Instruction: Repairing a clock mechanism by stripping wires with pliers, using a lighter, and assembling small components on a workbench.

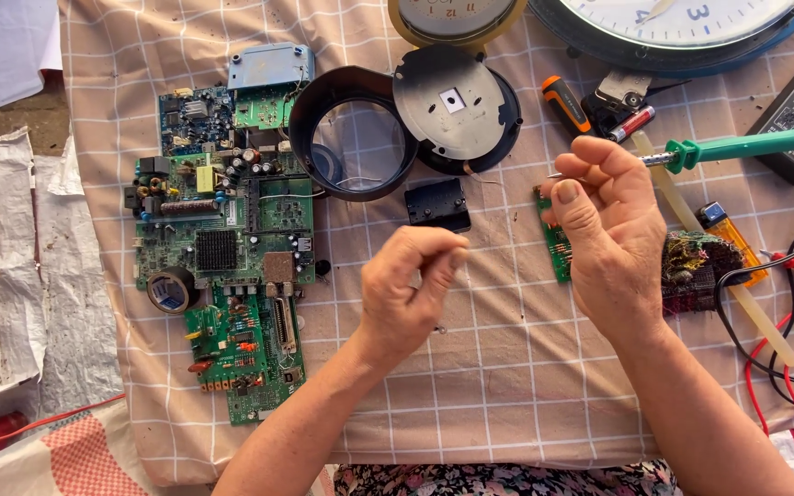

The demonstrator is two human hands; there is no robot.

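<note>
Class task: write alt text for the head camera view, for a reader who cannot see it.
Two bare hands are raised over a checked cloth: the left hand pinches its fingertips together, and the right hand is curled by a green-handled soldering iron. Green circuit boards, a black round casing and clock faces lie around.

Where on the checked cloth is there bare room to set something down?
Bare cloth lies between the forearms, below the left hand and right hand. Crowded: circuit boards on one side, clock housing above, soldering iron and red wires opposite.

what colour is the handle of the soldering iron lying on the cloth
Green. The soldering iron shows it best in the head view, lying just beyond the right hand.
</note>
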